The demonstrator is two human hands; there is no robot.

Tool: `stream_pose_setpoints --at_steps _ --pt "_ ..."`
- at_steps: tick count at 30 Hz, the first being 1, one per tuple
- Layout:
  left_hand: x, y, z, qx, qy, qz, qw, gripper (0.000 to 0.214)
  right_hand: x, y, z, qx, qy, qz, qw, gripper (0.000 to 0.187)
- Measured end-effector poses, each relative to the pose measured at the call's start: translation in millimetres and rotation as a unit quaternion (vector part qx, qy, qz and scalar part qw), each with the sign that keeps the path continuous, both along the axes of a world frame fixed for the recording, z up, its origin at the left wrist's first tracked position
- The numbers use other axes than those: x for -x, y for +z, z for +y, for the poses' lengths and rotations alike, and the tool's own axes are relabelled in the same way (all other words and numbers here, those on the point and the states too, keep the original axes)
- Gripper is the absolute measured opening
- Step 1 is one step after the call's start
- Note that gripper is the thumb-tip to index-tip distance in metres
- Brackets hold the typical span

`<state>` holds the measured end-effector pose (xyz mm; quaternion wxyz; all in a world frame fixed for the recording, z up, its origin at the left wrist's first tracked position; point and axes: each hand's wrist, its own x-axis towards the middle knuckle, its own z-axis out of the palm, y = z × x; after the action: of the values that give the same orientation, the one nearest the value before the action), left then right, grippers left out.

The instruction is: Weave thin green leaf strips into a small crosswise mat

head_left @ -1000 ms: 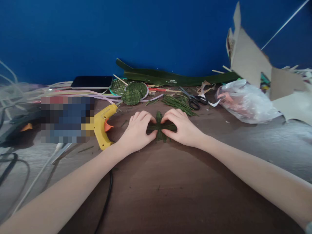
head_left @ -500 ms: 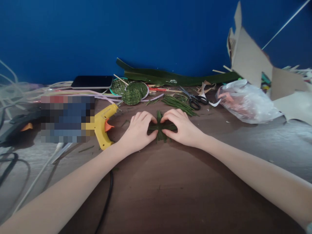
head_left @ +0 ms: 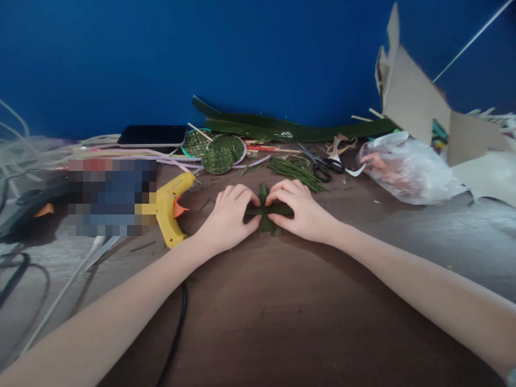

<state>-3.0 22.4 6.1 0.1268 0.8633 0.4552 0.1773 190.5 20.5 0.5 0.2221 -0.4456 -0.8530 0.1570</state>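
Crossed green leaf strips (head_left: 264,223) lie on the brown table, some running away from me and others running sideways under my fingers. My left hand (head_left: 233,215) grips the strips from the left, thumb and fingertips curved toward the crossing. From the right, my right hand (head_left: 300,210) does the same, its thumb and fingertips close to those of the left. Both palms rest low by the tabletop, and the hands partly hide the sideways strips. Just behind my right hand is a bundle of loose cut leaf strips (head_left: 296,173).
A yellow glue gun (head_left: 171,209) lies left of my hands. Behind are scissors (head_left: 322,165), woven green discs (head_left: 217,154), a long leaf (head_left: 290,129) and a phone (head_left: 152,135). To the right sit a plastic bag (head_left: 411,169) and cut cardboard (head_left: 419,97). A black cable (head_left: 179,328) runs along the front left.
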Motion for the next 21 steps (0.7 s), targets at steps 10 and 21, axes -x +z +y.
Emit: stream_pose_setpoints --at_steps 10,21 --pt "0.2 1.8 -0.6 -0.009 0.000 -0.008 1.000 0.009 0.2 -0.7 -0.7 -0.022 -0.005 0.015 1.000 0.010" --pt "-0.4 2.3 -2.6 -0.060 0.014 0.008 0.998 0.008 0.6 0.2 -1.1 -0.019 0.006 0.001 1.000 0.009"
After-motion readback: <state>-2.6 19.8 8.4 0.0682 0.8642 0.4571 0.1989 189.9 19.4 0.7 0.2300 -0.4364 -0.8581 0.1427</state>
